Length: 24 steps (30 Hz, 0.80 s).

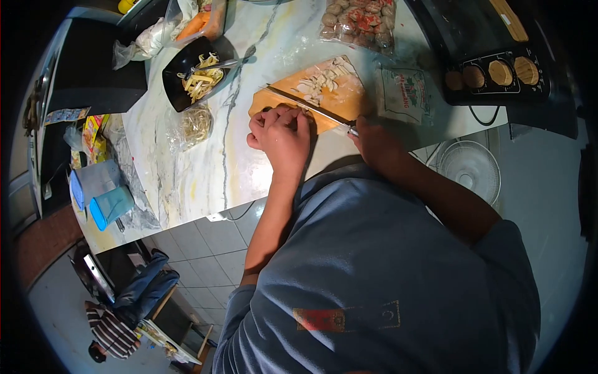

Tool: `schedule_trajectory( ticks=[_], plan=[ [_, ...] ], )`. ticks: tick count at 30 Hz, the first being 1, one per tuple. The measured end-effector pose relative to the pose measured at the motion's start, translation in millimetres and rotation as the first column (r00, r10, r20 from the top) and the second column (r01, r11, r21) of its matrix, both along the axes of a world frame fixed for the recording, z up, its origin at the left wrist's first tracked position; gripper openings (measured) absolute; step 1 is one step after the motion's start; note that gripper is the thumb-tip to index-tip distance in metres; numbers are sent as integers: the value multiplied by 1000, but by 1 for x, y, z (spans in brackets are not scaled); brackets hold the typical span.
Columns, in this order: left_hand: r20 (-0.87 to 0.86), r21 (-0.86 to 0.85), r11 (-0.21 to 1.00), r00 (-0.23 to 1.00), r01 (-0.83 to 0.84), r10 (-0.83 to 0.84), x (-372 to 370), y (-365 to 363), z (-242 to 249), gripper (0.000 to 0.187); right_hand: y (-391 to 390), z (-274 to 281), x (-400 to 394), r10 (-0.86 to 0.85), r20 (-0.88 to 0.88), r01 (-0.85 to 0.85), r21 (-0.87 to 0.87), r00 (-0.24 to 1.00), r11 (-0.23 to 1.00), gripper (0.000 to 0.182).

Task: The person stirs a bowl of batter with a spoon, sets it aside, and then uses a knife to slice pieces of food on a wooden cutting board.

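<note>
My right hand (375, 142) is closed around the handle of a kitchen knife (311, 107), whose blade lies across an orange cutting board (349, 93). With fingers curled, my left hand (285, 136) presses down at the board's near edge, close beside the blade. A small dark piece shows by its fingertips, but what it grips is mostly hidden. Pale sliced pieces (321, 82) lie on the board beyond the knife. To the left stands a black bowl (172, 87) with yellowish strips and a spoon in it.
A bag of bean sprouts (195, 124) sits below the bowl. A bag of brown balls (359, 23) and a printed plastic bag (402, 93) lie beyond the board. A black stove (492, 75) is at right, a fan (468, 171) below it. A seated person (115, 330) is at lower left.
</note>
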State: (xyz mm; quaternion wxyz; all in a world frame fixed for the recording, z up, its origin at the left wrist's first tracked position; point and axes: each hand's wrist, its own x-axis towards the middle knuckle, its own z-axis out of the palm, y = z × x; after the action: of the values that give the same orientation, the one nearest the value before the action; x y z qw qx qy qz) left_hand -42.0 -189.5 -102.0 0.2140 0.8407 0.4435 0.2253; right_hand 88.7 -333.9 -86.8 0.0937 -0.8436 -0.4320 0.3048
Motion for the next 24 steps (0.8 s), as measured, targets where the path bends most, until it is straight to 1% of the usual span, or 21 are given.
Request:
schedule_trajectory(
  ticks=[2, 3, 8, 10, 13, 14, 15, 16, 19, 22, 24],
  plan=[
    [58, 26, 1000, 998, 6, -8, 3, 0, 1, 10, 1, 2, -2, 10, 14, -10, 9, 1000, 1000, 37],
    [61, 28, 1000, 998, -5, 4, 4, 0, 1, 10, 1, 4, -2, -3, 37, 3, 3, 999, 1000, 37],
    [42, 28, 999, 999, 20, -21, 4, 2, 5, 8, -13, -4, -7, -34, 72, 35, -11, 997, 999, 34],
    [13, 37, 999, 1000, 18, -18, 5, 4, 7, 9, -17, 1, -4, -43, 94, 39, 36, 995, 999, 30],
    [10, 48, 997, 998, 61, -62, 7, 7, 5, 13, -18, 7, -4, -74, 66, 69, 62, 995, 996, 32],
    [3, 73, 994, 997, 81, -81, 8, 8, 5, 15, -18, 5, -5, -76, 62, 72, 62, 995, 995, 32],
    [-3, 97, 990, 995, 99, -99, 9, 8, 5, 17, -18, 3, -7, -89, 58, 83, 98, 994, 992, 33],
    [-5, 96, 990, 995, 99, -99, 8, 8, 5, 17, -18, 2, -8, -101, 53, 93, 134, 993, 987, 34],
    [-27, 83, 990, 994, 113, -111, 6, 10, 3, 19, -15, 2, -10, -149, 28, 143, 163, 988, 976, 34],
    [-34, 59, 992, 994, 108, -106, 6, 11, 2, 19, -15, 4, -9, -144, -22, 145, 212, 989, 966, 33],
    [-38, 69, 992, 994, 106, -104, 6, 13, 3, 18, -14, 4, -6, -132, -26, 135, 209, 991, 969, 35]
  ],
)
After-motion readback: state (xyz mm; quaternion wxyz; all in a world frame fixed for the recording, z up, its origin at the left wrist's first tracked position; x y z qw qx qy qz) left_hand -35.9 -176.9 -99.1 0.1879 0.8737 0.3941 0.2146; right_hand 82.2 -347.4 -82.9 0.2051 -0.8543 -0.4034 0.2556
